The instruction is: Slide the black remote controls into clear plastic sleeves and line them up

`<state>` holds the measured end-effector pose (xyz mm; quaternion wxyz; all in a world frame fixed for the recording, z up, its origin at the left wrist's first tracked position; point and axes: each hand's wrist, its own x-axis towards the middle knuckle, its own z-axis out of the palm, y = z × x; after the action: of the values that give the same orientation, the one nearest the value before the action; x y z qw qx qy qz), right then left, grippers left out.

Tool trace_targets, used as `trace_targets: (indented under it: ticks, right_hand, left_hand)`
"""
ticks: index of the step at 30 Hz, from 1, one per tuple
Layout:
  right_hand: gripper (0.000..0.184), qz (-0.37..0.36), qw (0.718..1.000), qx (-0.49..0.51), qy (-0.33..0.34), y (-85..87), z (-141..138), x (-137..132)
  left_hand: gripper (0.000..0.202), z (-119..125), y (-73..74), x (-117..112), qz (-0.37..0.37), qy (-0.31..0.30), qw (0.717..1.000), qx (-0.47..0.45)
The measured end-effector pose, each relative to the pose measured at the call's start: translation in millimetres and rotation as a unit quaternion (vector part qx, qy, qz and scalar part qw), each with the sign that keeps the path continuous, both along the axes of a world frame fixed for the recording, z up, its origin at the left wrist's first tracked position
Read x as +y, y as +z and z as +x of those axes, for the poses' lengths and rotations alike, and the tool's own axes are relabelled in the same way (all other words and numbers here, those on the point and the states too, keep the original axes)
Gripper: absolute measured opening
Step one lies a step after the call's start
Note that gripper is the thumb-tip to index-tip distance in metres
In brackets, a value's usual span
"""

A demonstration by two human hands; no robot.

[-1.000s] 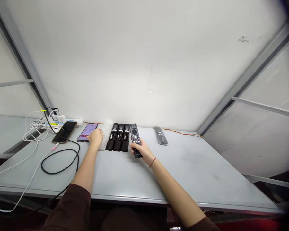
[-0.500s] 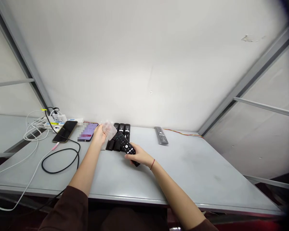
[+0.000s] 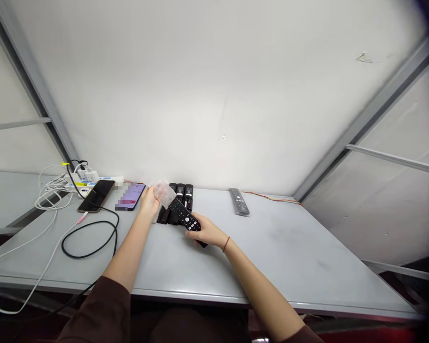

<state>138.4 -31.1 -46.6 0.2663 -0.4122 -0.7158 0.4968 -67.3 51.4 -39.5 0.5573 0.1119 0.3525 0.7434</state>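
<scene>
My right hand (image 3: pixel 204 230) is wrapped round the lower end of a black remote control (image 3: pixel 184 216), buttons facing up. The remote tilts toward the upper left, its far end at the mouth of a clear plastic bag (image 3: pixel 165 194). Closed on that bag is my left hand (image 3: pixel 150 202), on its left side. Behind the held remote, several black remotes (image 3: pixel 188 191) lie side by side on the table, face down and partly covered by the bag and the held remote.
Another remote in clear wrap (image 3: pixel 239 202) lies on the grey table (image 3: pixel 282 247) to the right. At left are a purple-screened phone (image 3: pixel 131 196), a dark phone (image 3: pixel 97 195), a power strip (image 3: pixel 89 177), a looped black cable (image 3: pixel 89 256) and white cables (image 3: pixel 52 202). Thin coloured wires (image 3: pixel 271 197) run along the wall.
My left hand and the plastic bag have shifted slightly right, and the bag now covers the far tip of the remote. My right hand is nearly still.
</scene>
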Motion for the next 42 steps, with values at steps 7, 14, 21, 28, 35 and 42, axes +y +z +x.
trace_targets:
  ticks: [7, 14, 21, 28, 35, 42]
  right_hand:
    - [0.026, -0.018, 1.000, -0.002, 0.008, -1.2, 0, -1]
    - [0.035, 0.054, 0.991, 0.020, -0.118, -8.7, -10, 3]
    - [0.046, 0.059, 0.961, 0.114, -0.244, -19.3, -14, 10]
    - [0.067, -0.066, 0.965, 0.200, -0.156, 0.0, 1, 7]
    - [0.095, -0.011, 0.985, 0.164, 0.056, 7.0, 13, 4]
    - [0.070, 0.079, 0.993, 0.090, -0.013, -5.0, 8, 10]
  left_hand:
    - [0.011, 17, 3.3, -8, 0.043, -0.031, 0.999, 0.008]
    - [0.020, 59, 0.6, -26, 0.057, -0.070, 0.996, 0.013]
    - [0.023, 94, -15.5, -50, 0.020, -0.135, 0.990, 0.035]
    - [0.024, 92, -9.2, -49, -0.027, -0.150, 0.988, -0.007]
    - [0.037, 70, 4.6, -37, -0.090, -0.164, 0.982, -0.036]
    - [0.025, 84, -1.4, -48, -0.075, -0.164, 0.983, 0.043]
